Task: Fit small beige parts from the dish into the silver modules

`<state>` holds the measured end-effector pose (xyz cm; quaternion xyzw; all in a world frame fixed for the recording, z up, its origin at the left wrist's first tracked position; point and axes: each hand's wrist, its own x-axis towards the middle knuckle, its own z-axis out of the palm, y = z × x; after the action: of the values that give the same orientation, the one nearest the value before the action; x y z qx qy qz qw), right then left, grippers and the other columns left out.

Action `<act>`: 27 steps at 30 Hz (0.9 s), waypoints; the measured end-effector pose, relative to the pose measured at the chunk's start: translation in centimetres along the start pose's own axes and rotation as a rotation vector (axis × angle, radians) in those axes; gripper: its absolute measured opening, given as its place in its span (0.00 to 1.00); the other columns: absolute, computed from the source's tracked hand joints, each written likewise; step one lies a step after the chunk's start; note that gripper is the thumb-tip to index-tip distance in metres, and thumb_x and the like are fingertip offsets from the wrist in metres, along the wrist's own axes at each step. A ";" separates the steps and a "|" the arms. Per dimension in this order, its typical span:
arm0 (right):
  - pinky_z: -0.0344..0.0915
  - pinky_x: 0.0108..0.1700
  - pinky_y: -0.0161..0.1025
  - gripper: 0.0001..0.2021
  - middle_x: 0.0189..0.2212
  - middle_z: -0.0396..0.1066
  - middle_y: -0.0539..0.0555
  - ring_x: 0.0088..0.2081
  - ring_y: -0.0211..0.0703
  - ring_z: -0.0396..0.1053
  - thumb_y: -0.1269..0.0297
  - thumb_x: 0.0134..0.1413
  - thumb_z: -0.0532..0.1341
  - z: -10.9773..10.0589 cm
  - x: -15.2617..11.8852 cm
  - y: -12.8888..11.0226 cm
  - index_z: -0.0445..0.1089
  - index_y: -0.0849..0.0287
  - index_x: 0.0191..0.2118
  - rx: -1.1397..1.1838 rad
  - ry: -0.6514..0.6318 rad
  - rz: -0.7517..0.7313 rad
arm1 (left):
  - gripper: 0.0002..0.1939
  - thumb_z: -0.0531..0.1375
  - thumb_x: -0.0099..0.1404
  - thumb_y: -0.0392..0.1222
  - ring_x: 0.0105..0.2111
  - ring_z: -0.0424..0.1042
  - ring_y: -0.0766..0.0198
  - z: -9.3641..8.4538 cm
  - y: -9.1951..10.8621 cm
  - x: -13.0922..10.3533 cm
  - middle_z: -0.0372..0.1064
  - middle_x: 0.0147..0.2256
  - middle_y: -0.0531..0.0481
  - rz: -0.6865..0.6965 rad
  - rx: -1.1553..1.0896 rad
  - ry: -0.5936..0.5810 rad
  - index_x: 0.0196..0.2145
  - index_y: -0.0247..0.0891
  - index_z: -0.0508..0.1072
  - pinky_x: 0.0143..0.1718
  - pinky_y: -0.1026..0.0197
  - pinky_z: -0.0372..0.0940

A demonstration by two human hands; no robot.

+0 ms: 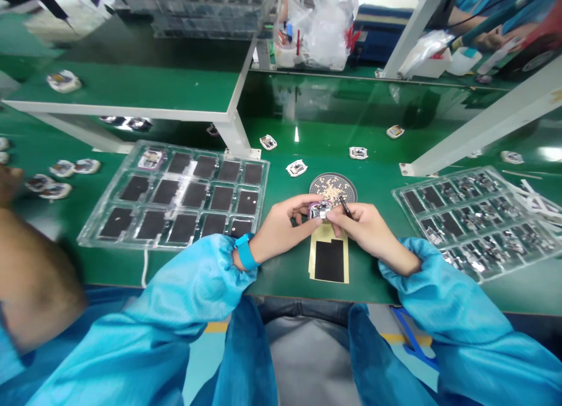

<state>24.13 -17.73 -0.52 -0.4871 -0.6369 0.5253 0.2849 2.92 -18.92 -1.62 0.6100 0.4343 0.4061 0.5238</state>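
Between thumb and fingers, my left hand point(281, 221) grips a small purple-edged watch-like casing point(319, 210) with metallic parts inside. My right hand point(362, 224) is closed around dark tweezers point(345, 205), and its fingertips meet the casing's right side. Just beyond both hands lies a round dark dish point(353, 189) with many tiny pale pieces in it. Under and in front of the hands is a yellow backing sheet point(346, 265) bearing a black rectangular sticker point(329, 262). The tweezers' tips are too small to make out.
At left lies a clear compartment tray point(105, 212) with black pads and one casing; at right, another tray point(443, 195) holds metallic parts. Several white casings point(297, 168) are scattered beyond the dish. Shelf legs point(235, 133) rise from the bench. A co-worker's arm point(35, 248) is at far left.
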 end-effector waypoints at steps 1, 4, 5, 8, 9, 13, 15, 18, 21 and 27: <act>0.51 0.25 0.35 0.23 0.18 0.67 0.48 0.21 0.34 0.57 0.47 0.60 0.64 0.0 0.0 0.0 0.72 0.58 0.21 0.013 -0.001 0.001 | 0.23 0.67 0.63 0.41 0.33 0.72 0.64 0.1 0.0 -0.1 0.78 0.48 0.45 0.014 0.062 0.008 0.57 0.39 0.76 0.35 0.60 0.68; 0.51 0.24 0.36 0.23 0.17 0.65 0.48 0.21 0.34 0.56 0.46 0.59 0.65 0.1 0.0 0.1 0.71 0.58 0.20 0.048 0.009 0.011 | 0.21 0.66 0.65 0.42 0.33 0.72 0.65 0.1 0.3 -0.3 0.79 0.48 0.47 0.061 0.186 0.044 0.56 0.42 0.77 0.37 0.60 0.69; 0.51 0.24 0.36 0.24 0.17 0.65 0.48 0.21 0.34 0.56 0.46 0.60 0.65 0.2 0.0 0.1 0.71 0.58 0.20 0.055 0.014 0.013 | 0.20 0.66 0.66 0.42 0.35 0.73 0.64 0.1 0.4 -0.3 0.79 0.48 0.47 0.075 0.209 0.057 0.56 0.42 0.77 0.38 0.59 0.69; 0.54 0.26 0.36 0.21 0.19 0.66 0.48 0.22 0.35 0.58 0.47 0.58 0.66 0.4 -0.1 0.2 0.71 0.57 0.22 0.048 0.076 0.012 | 0.19 0.67 0.66 0.43 0.39 0.75 0.61 0.1 0.5 -0.3 0.79 0.49 0.47 0.092 0.215 0.085 0.55 0.42 0.79 0.41 0.58 0.71; 0.56 0.26 0.37 0.19 0.21 0.67 0.48 0.23 0.36 0.59 0.48 0.56 0.68 0.6 -0.1 0.2 0.71 0.57 0.24 0.044 0.129 0.002 | 0.20 0.67 0.66 0.43 0.39 0.76 0.60 0.1 0.5 -0.2 0.79 0.49 0.47 0.078 0.176 0.090 0.55 0.41 0.79 0.42 0.57 0.71; 0.67 0.34 0.39 0.14 0.32 0.73 0.50 0.31 0.40 0.69 0.53 0.51 0.73 1.4 0.0 0.4 0.71 0.54 0.37 0.147 0.276 -0.112 | 0.24 0.70 0.62 0.43 0.46 0.79 0.55 0.3 0.1 0.0 0.79 0.49 0.44 -0.037 -0.143 0.054 0.56 0.38 0.77 0.49 0.53 0.74; 0.71 0.39 0.41 0.14 0.35 0.74 0.51 0.36 0.42 0.73 0.55 0.51 0.73 1.8 0.2 0.6 0.71 0.53 0.38 0.238 0.238 -0.126 | 0.25 0.71 0.60 0.42 0.49 0.79 0.53 0.5 0.0 0.1 0.80 0.49 0.43 -0.087 -0.274 0.037 0.55 0.36 0.77 0.54 0.51 0.73; 0.74 0.40 0.42 0.15 0.34 0.75 0.50 0.36 0.43 0.75 0.55 0.50 0.74 2.4 0.4 0.9 0.72 0.54 0.39 0.368 0.201 -0.058 | 0.23 0.72 0.60 0.42 0.50 0.79 0.53 0.7 0.0 0.2 0.79 0.49 0.43 -0.108 -0.374 0.040 0.52 0.36 0.79 0.56 0.51 0.72; 0.75 0.44 0.45 0.16 0.36 0.78 0.52 0.37 0.44 0.77 0.54 0.49 0.74 2.7 0.6 1.1 0.75 0.55 0.41 0.370 0.193 -0.018 | 0.18 0.72 0.59 0.40 0.50 0.78 0.55 0.8 -0.1 0.4 0.76 0.52 0.44 -0.045 -0.398 0.069 0.48 0.37 0.81 0.56 0.54 0.73; 0.74 0.41 0.42 0.14 0.33 0.80 0.53 0.35 0.43 0.77 0.53 0.50 0.73 2.4 0.8 0.7 0.78 0.58 0.36 0.264 0.226 -0.069 | 0.18 0.70 0.62 0.43 0.47 0.78 0.55 1.1 -1.0 0.5 0.75 0.50 0.43 -0.001 -0.268 0.090 0.50 0.39 0.80 0.50 0.54 0.76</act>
<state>21.98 -17.97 -2.03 -0.4792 -0.5429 0.5361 0.4339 3.97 -18.72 -2.70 0.5156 0.3994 0.4873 0.5807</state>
